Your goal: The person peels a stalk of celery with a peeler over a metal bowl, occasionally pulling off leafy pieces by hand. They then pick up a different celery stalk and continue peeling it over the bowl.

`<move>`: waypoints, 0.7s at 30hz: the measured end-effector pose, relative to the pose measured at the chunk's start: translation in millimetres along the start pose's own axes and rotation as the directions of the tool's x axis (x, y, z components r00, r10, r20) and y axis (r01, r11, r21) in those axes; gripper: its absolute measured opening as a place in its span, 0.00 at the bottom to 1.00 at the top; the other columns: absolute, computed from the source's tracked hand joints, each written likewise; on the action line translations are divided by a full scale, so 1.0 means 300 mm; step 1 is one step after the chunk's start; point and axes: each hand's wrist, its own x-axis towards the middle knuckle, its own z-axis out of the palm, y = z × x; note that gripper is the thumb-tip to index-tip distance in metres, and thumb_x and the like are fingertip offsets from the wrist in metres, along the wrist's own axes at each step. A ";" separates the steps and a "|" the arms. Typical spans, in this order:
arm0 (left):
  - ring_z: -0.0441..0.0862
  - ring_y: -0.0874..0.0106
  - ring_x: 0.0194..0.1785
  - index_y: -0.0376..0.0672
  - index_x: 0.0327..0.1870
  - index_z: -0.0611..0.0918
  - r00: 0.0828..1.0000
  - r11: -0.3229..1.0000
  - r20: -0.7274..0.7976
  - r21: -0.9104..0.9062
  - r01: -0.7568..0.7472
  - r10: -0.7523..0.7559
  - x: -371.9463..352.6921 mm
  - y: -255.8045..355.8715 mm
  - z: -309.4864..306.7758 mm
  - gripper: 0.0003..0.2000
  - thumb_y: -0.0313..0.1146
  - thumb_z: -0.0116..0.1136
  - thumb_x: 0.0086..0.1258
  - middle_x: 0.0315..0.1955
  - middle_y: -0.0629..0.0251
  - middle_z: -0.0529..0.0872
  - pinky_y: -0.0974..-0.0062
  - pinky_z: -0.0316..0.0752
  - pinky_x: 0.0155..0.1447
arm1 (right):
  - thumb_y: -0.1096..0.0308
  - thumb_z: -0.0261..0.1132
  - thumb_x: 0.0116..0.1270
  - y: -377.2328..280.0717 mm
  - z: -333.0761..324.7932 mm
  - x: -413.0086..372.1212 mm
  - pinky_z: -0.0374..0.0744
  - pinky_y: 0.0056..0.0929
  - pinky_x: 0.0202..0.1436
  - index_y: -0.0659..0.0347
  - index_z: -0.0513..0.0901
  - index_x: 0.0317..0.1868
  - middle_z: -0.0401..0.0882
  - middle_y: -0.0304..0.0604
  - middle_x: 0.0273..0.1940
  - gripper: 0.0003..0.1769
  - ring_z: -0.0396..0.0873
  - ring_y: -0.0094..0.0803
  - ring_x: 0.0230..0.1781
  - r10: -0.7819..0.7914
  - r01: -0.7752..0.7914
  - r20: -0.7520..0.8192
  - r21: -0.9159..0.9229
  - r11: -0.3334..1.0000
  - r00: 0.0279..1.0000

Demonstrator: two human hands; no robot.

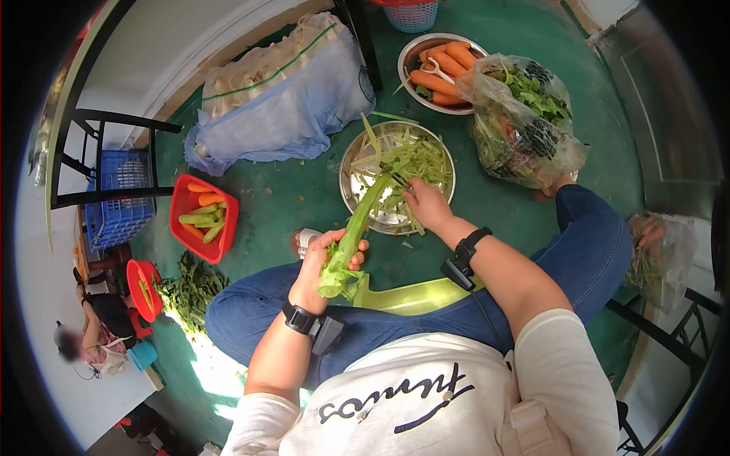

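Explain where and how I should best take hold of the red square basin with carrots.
I would grip opposite sides of the red square basin, coming from above: it stands upright, its rim is exposed, and carrots and green vegetables lie inside.

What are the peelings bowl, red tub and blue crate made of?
Bowl: polished metal, likely stainless steel; bright reflections inside, silvery rim.
Red tub: probably plastic, semi-gloss; uniform color, rounded corners.
Blue crate: likely molded plastic, finish unclear; openwork sides, uniform blue.
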 end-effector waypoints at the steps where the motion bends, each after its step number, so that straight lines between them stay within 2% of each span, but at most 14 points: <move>1: 0.71 0.71 0.24 0.36 0.52 0.67 1.000 1.000 -0.009 0.026 0.009 -0.008 0.001 0.002 -0.001 0.18 0.36 0.38 0.65 0.30 0.58 0.73 0.80 0.71 0.24 | 0.65 0.56 0.59 0.002 0.007 -0.004 0.71 0.45 0.33 0.66 0.68 0.35 0.75 0.57 0.27 0.11 0.73 0.53 0.31 -0.033 0.033 -0.048 -0.016 0.999 0.998; 3: 0.70 0.72 0.23 0.36 0.53 0.67 1.000 0.999 -0.018 0.052 0.017 -0.016 0.001 0.004 -0.001 0.19 0.37 0.37 0.65 0.30 0.59 0.73 0.82 0.70 0.21 | 0.66 0.56 0.59 0.001 0.009 -0.010 0.71 0.45 0.32 0.66 0.68 0.35 0.75 0.57 0.27 0.11 0.73 0.53 0.30 -0.042 0.041 -0.076 -0.013 0.999 0.996; 5: 0.71 0.72 0.20 0.33 0.57 0.62 1.000 0.999 -0.007 0.021 0.031 -0.031 0.001 0.004 0.000 0.23 0.38 0.33 0.65 0.29 0.58 0.71 0.82 0.68 0.15 | 0.68 0.56 0.58 -0.004 0.008 -0.011 0.71 0.45 0.32 0.66 0.68 0.35 0.74 0.56 0.28 0.10 0.73 0.53 0.30 -0.048 0.047 -0.104 -0.011 0.999 0.993; 8: 0.70 0.72 0.21 0.33 0.57 0.62 0.999 0.999 0.009 0.002 0.039 -0.039 0.008 0.000 -0.015 0.23 0.38 0.33 0.65 0.29 0.58 0.71 0.82 0.67 0.15 | 0.70 0.57 0.57 -0.020 0.004 -0.014 0.70 0.43 0.35 0.66 0.68 0.38 0.74 0.56 0.30 0.11 0.72 0.52 0.32 -0.086 0.084 -0.076 -0.036 0.996 0.993; 10: 0.70 0.74 0.22 0.35 0.56 0.64 0.999 0.999 0.018 -0.005 0.051 -0.051 0.014 -0.008 -0.016 0.22 0.38 0.33 0.64 0.29 0.61 0.71 0.84 0.66 0.15 | 0.75 0.58 0.53 -0.032 0.007 -0.020 0.69 0.42 0.36 0.65 0.67 0.37 0.71 0.54 0.31 0.11 0.71 0.51 0.34 -0.310 0.301 -0.085 -0.107 0.948 0.947; 12: 0.69 0.77 0.22 0.37 0.55 0.66 0.997 0.998 0.027 -0.010 0.067 -0.067 0.018 -0.012 -0.020 0.21 0.38 0.34 0.64 0.29 0.63 0.71 0.85 0.65 0.15 | 0.75 0.57 0.52 -0.036 0.019 -0.026 0.70 0.42 0.37 0.64 0.67 0.36 0.70 0.53 0.32 0.10 0.71 0.50 0.34 -0.346 0.333 -0.101 -0.124 0.935 0.933; 13: 0.69 0.74 0.23 0.34 0.56 0.64 0.996 0.995 0.057 -0.073 0.071 -0.066 0.020 -0.012 -0.024 0.22 0.38 0.32 0.64 0.29 0.59 0.71 0.83 0.66 0.15 | 0.74 0.57 0.51 -0.036 0.024 -0.029 0.70 0.41 0.38 0.63 0.68 0.35 0.70 0.52 0.32 0.10 0.71 0.48 0.35 -0.381 0.364 -0.116 -0.142 0.921 0.917; 14: 0.69 0.71 0.24 0.32 0.57 0.63 0.994 0.988 0.087 -0.135 0.075 -0.064 0.020 -0.013 -0.024 0.24 0.39 0.31 0.65 0.30 0.55 0.70 0.82 0.67 0.15 | 0.74 0.57 0.51 -0.034 0.028 -0.030 0.70 0.41 0.38 0.63 0.68 0.35 0.70 0.52 0.32 0.10 0.71 0.48 0.35 -0.379 0.362 -0.117 -0.142 0.921 0.918; 17: 0.68 0.71 0.23 0.31 0.57 0.62 0.996 0.988 0.078 -0.142 0.063 -0.052 0.015 -0.016 -0.015 0.24 0.38 0.31 0.65 0.29 0.56 0.70 0.82 0.68 0.16 | 0.75 0.55 0.52 -0.019 0.045 -0.032 0.70 0.41 0.38 0.64 0.67 0.35 0.70 0.51 0.32 0.10 0.71 0.48 0.35 -0.383 0.364 -0.130 -0.148 0.920 0.915; 20: 0.68 0.72 0.22 0.30 0.57 0.62 0.992 0.988 0.115 -0.141 0.068 -0.052 0.020 -0.023 -0.028 0.24 0.38 0.31 0.65 0.29 0.56 0.70 0.82 0.68 0.16 | 0.75 0.54 0.53 0.007 0.056 -0.020 0.70 0.41 0.38 0.64 0.67 0.35 0.70 0.51 0.32 0.08 0.71 0.48 0.35 -0.343 0.310 -0.171 -0.193 0.931 0.923; 21: 0.68 0.72 0.22 0.30 0.57 0.62 0.992 0.988 0.115 -0.140 0.070 -0.054 0.019 -0.024 -0.028 0.24 0.38 0.31 0.65 0.29 0.56 0.70 0.82 0.68 0.16 | 0.75 0.53 0.54 0.010 0.055 -0.020 0.70 0.41 0.38 0.64 0.67 0.35 0.70 0.52 0.32 0.08 0.71 0.48 0.34 -0.288 0.256 -0.174 -0.183 0.949 0.942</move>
